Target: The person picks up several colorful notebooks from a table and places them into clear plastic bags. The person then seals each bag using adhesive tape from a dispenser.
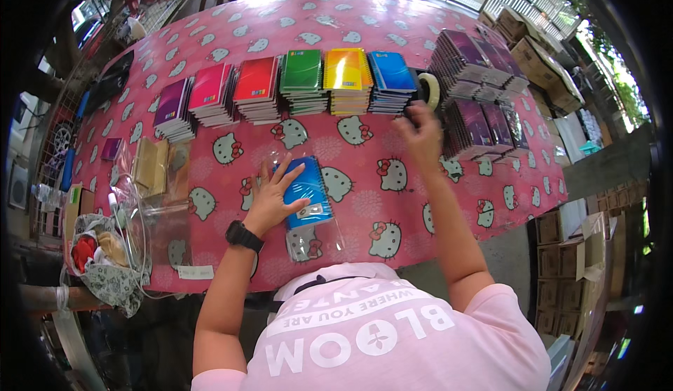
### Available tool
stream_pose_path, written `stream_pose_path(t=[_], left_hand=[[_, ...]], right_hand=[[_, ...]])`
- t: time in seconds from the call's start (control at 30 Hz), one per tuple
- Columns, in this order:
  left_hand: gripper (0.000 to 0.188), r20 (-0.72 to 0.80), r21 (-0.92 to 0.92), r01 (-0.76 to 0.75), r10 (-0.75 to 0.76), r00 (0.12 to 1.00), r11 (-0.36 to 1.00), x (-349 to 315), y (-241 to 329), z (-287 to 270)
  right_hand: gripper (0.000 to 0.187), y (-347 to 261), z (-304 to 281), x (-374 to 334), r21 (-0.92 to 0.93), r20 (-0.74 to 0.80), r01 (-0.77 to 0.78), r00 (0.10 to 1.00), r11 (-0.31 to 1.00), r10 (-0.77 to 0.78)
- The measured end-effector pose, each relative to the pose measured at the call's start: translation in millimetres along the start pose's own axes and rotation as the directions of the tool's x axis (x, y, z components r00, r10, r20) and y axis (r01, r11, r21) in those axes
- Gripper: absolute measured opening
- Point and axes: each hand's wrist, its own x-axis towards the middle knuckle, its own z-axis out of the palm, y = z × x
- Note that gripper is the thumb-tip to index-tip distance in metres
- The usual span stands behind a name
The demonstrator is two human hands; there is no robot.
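A blue spiral notebook lies inside a clear plastic sleeve on the table, with a small white label near its lower end. Spread flat over its left side is my left hand, pressing on it. My right hand is raised at the right, just nearer than a cream tape roll on a dark holder. Motion smears its fingers, so I cannot see whether they pinch anything. Beside the holder stands a stack of blue notebooks.
Stacks of yellow, green, red, pink and purple notebooks line the pink table. Wrapped purple notebooks are piled at the right. A wooden block and a cloth bag sit at the left.
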Motion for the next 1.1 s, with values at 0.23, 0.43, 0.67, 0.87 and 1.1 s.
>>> stream_pose_path(t=[0.23, 0.43, 0.67, 0.87, 1.1], left_hand=[[0.077, -0.002, -0.014, -0.060, 0.060, 0.998, 0.998, 9.8, 4.5, 0.2], [0.077, 0.000, -0.022, -0.039, 0.039, 0.999, 0.999, 8.0, 6.7, -1.4], [0.077, 0.014, -0.054, -0.013, 0.014, 1.000, 0.998, 7.1, 6.3, 0.4], [0.078, -0.004, -0.107, -0.063, 0.063, 0.998, 0.992, 11.1, -1.5, 6.7], [0.079, -0.028, -0.093, -0.020, 0.017, 0.999, 0.995, 7.2, -1.5, 6.3]], right_hand=[[0.050, 125.9, -54.6, 53.4, -0.245, -0.125, -0.345, 0.938, 0.906, 0.324], [0.035, 105.6, -52.1, 42.7, 0.395, -0.315, -0.105, 0.918, 0.913, 0.242], [0.031, 132.9, -45.7, -26.5, 0.574, 0.156, -0.652, 0.681, 0.495, 0.716], [0.029, -8.3, 49.5, -48.6, 0.307, 0.654, -0.706, 0.644, 0.638, 0.397], [0.044, -69.7, 101.0, -62.9, -0.294, 0.700, 0.078, 0.696, 0.953, 0.159]])
